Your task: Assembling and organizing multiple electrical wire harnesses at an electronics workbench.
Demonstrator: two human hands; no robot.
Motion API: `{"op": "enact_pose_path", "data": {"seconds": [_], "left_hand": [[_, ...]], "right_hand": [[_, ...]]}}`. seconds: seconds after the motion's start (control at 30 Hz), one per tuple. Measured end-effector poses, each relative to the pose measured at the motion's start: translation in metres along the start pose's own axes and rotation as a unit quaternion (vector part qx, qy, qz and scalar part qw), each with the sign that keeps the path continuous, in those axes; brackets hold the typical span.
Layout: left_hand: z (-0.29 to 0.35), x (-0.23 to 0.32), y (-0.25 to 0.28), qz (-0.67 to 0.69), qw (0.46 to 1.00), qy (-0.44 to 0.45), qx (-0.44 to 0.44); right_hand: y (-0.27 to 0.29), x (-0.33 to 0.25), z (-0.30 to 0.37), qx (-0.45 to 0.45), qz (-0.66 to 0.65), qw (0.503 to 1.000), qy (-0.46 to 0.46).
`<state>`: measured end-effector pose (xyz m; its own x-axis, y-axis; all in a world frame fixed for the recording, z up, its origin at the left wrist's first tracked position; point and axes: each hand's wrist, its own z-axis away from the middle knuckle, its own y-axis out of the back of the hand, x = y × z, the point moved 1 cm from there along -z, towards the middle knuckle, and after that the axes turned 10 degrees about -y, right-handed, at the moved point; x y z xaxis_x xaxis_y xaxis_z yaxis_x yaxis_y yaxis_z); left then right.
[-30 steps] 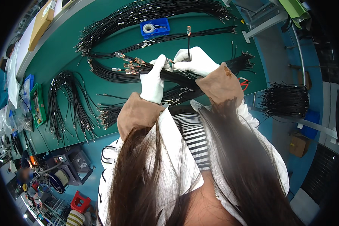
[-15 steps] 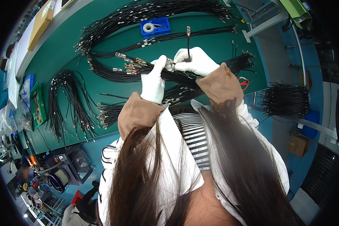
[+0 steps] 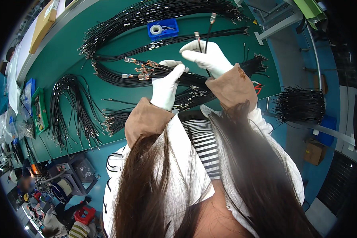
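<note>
My left hand (image 3: 165, 89), in a white glove, is closed round a bundle of black cables (image 3: 143, 73). Their metal terminal ends fan out to the left of its fingers. Up and to the right, my gloved right hand (image 3: 212, 59) is apart from the left and closed on two black cables (image 3: 206, 39). Their terminal ends point upward, one higher than the other. The rest of the held bundle runs right, partly hidden behind my hands and the brown cuffs. More cables (image 3: 192, 95) lie on the green table just below my hands.
A blue tray (image 3: 163, 38) with a white tape roll (image 3: 156, 29) and tweezers sits beyond my hands. A long cable bundle (image 3: 119, 22) curves across the far side. Another bundle (image 3: 69, 107) lies left, beside a green bin (image 3: 39, 111). Red-handled pliers (image 3: 257, 88) lie right.
My right hand has moved up and right, away from my left. A second cable now stands up from it beside the first. My left hand has shifted slightly and still grips the bundle.
</note>
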<state>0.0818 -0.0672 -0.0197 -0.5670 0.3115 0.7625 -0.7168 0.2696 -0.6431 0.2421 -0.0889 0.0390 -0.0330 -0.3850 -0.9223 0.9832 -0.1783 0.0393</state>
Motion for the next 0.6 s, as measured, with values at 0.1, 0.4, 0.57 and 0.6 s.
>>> {"op": "enact_pose_path", "data": {"seconds": [0.1,0.4,0.57,0.6], "left_hand": [[0.001,0.001,0.002,-0.101,0.995,0.013,-0.013],[-0.001,0.004,-0.004,-0.089,0.996,0.009,-0.004],[0.003,0.014,-0.019,-0.098,0.994,0.015,0.041],[0.003,0.014,-0.017,-0.102,0.994,0.021,0.037]], "right_hand": [[-0.009,-0.002,-0.004,-0.051,0.088,0.994,0.050],[-0.014,0.006,-0.014,-0.058,0.048,0.996,0.058],[-0.009,0.006,-0.009,-0.028,-0.052,0.997,-0.047],[-0.008,0.007,-0.008,-0.042,-0.095,0.992,-0.073]]}}
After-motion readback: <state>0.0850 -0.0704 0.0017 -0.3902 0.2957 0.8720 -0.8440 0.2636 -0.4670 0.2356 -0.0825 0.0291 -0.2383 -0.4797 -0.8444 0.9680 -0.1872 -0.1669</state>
